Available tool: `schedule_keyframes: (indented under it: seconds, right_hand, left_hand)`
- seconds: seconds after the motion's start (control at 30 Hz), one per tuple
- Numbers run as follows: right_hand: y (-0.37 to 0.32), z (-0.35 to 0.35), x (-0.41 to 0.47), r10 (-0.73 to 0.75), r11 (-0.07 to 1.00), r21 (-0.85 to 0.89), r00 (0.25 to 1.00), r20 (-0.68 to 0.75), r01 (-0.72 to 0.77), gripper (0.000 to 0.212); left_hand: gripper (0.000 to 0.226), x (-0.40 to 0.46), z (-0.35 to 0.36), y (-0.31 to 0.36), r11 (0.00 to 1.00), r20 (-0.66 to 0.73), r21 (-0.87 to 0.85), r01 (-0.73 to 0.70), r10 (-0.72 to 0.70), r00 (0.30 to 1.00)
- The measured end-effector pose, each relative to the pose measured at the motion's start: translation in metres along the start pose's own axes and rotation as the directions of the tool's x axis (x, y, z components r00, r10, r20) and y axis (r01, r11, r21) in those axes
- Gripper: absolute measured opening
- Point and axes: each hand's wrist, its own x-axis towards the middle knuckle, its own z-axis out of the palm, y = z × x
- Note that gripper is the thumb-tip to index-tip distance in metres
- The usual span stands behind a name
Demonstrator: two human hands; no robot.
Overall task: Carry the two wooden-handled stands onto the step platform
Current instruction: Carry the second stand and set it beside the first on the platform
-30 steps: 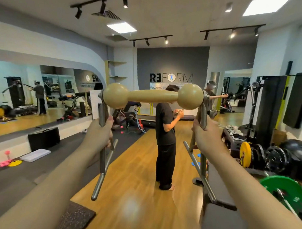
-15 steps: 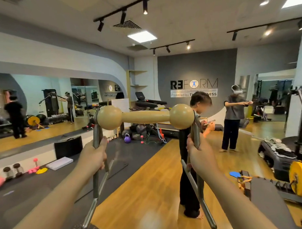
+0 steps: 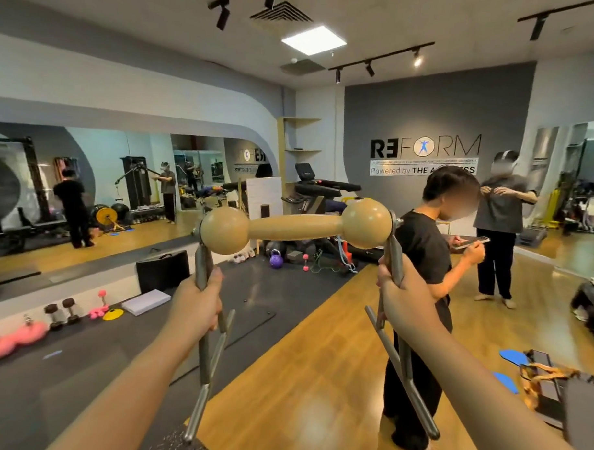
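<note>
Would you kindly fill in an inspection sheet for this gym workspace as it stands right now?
Surface: wooden floor with a dark mat; step platform not identifiable.
Job's things: one wooden-handled stand held in the air; second not seen.
Clutter: purple kettlebell, pink dumbbells, small dark dumbbells.
Grippers: left hand and right hand each closed on a metal leg.
Cables: nothing seen.
Surroundings: person in black using a phone close ahead; wall mirror.

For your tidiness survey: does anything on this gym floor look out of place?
Small gear lies loose along the mirror ledge: pink dumbbells, a yellow cone, dark dumbbells. A purple kettlebell sits beside tangled bands. Nothing looks damaged.
</note>
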Motion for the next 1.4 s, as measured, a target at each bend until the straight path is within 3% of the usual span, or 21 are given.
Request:
schedule_keyframes:
  seconds: [0.13,0.43,0.67,0.77,0.97,1.1,1.23,1.4]
  right_hand:
    - [0.018,0.043,0.032,0.014,1.0,0.009,1.0,-0.018,-0.014,0.015]
    - [0.041,0.176,0.126,0.041,0.998,-0.048,0.994,-0.098,-0.046,0.018]
    - [0.062,0.249,0.189,0.131,0.988,-0.064,0.983,-0.128,-0.14,0.018]
    - [0.085,0.271,0.22,0.156,0.985,-0.051,0.975,-0.157,-0.166,0.019]
    - [0.153,0.301,0.304,0.207,0.976,-0.022,0.958,-0.2,-0.215,0.046]
    - [0.211,0.317,0.375,0.242,0.968,-0.029,0.953,-0.183,-0.251,0.029]
    - [0.252,0.328,0.444,0.271,0.959,-0.037,0.945,-0.184,-0.282,0.039]
    - [0.281,0.337,0.519,0.275,0.956,-0.054,0.947,-0.164,-0.287,0.014]
  left_hand:
    - [0.041,0.057,0.0,-0.027,1.0,0.005,0.01,-0.009,0.009,1.0]
    - [0.05,0.242,-0.011,-0.094,1.0,0.024,-0.007,-0.027,0.027,0.999]
    - [0.057,0.361,0.006,-0.123,0.998,0.128,0.038,-0.048,0.043,0.991]
    - [0.06,0.406,0.03,-0.139,0.998,0.161,0.043,-0.044,0.036,0.986]
    - [0.068,0.495,0.099,-0.176,0.996,0.199,0.075,-0.046,0.03,0.979]
    - [0.058,0.553,0.159,-0.205,0.994,0.184,0.093,-0.056,0.038,0.982]
    - [0.053,0.61,0.215,-0.214,0.993,0.174,0.112,-0.048,0.028,0.984]
    - [0.052,0.677,0.265,-0.211,0.987,0.172,0.15,-0.052,0.026,0.985]
